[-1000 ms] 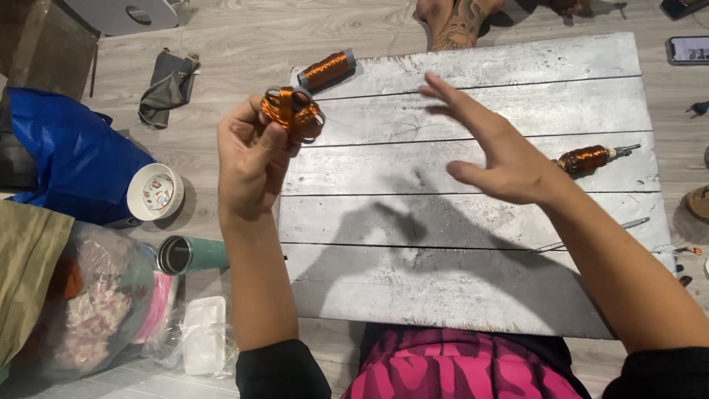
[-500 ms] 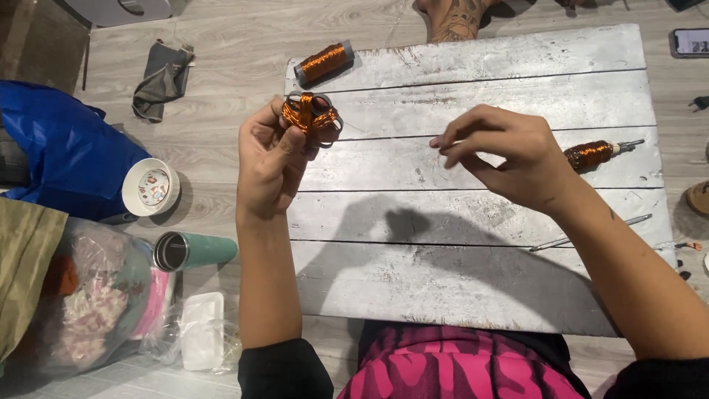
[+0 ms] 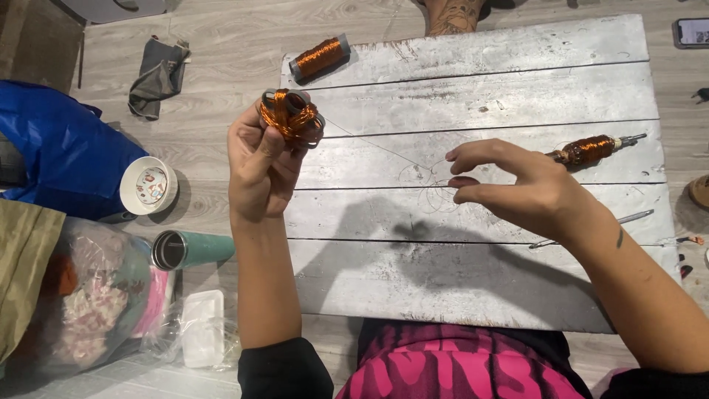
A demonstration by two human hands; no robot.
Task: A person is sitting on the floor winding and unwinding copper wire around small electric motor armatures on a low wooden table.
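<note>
My left hand (image 3: 260,162) holds up a tangled coil of copper wire (image 3: 292,117) above the left edge of a silver-painted plank board (image 3: 473,81). A very thin strand of wire (image 3: 384,151) runs from the coil across the board to my right hand (image 3: 521,191), whose thumb and fingers pinch it over a few loose loops (image 3: 436,188). A copper-wound spool (image 3: 319,58) lies at the board's far left corner. A second copper-wound spindle (image 3: 587,149) lies just beyond my right hand.
A thin metal rod (image 3: 591,229) lies on the board by my right forearm. On the floor to the left are a blue bag (image 3: 66,151), a white cup (image 3: 149,185), a teal flask (image 3: 190,250), a grey cloth (image 3: 156,77) and plastic bags (image 3: 96,295). A phone (image 3: 693,31) lies far right.
My right hand went from spread open to pinched, then drew toward me and to the right, pulling the thin strand out from the coil. My left hand kept holding the coil.
</note>
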